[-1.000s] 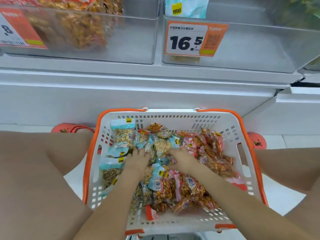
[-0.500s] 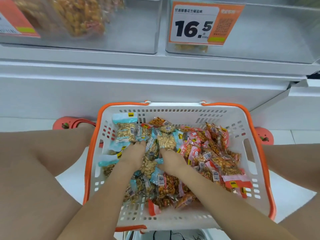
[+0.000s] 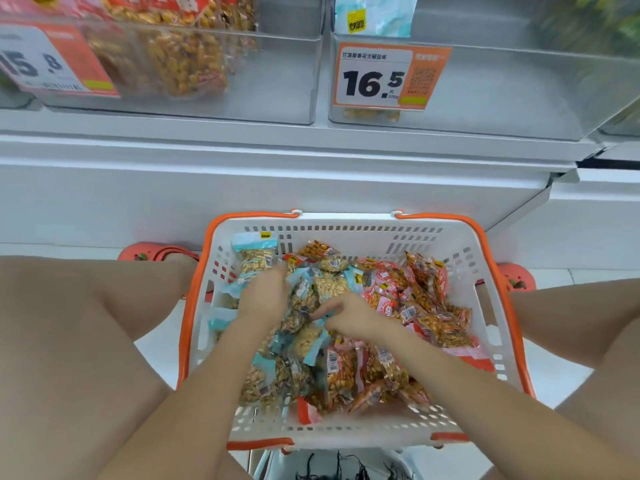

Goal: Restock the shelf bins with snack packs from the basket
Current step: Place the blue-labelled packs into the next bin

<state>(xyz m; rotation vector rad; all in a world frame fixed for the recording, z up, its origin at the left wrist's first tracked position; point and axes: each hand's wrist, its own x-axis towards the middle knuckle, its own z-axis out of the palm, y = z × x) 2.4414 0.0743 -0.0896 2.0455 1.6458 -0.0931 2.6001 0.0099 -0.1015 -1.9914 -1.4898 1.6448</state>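
Left hand: the left hand (image 3: 265, 299) is down in the white plastic basket with the orange rim (image 3: 367, 225), palm down on the light-blue snack packs of pale nuts (image 3: 313, 323), fingers bent onto them. Whether it actually grips a pack I cannot tell; the fingertips are blurred.
Right hand: the right hand (image 3: 353, 315) sits just beside the left, touching the same heap, fingers spread a little and curling toward the left hand. No pack is clearly in its grasp.
Arms: both bare forearms reach forward from the bottom edge, between the person's bare knees, which flank the basket on either side.
Hard to see: the hands are smeared with motion, and the packs under them are hidden. The dark tangle below the basket's near wall is cut off and I cannot make it out.
Basket: packed full. Blue packs lie left and centre; the red-and-pink snack packs of orange-brown nuts (image 3: 420, 303) pile up on the right and near side.
Left bin: the clear plastic shelf bin on the left (image 3: 277, 81) holds red-topped bags of golden nuts and carries a blurred orange price tag (image 3: 52, 64).
Right bin: the clear plastic shelf bin on the right (image 3: 502, 91) shows the orange price tag reading 16.5 (image 3: 388, 77), a light-blue pack (image 3: 375, 15) cut off at the top edge, and a bit of yellow product under the tag.
Floor: coral-orange clogs (image 3: 159, 254) peek out beside each side of the basket.
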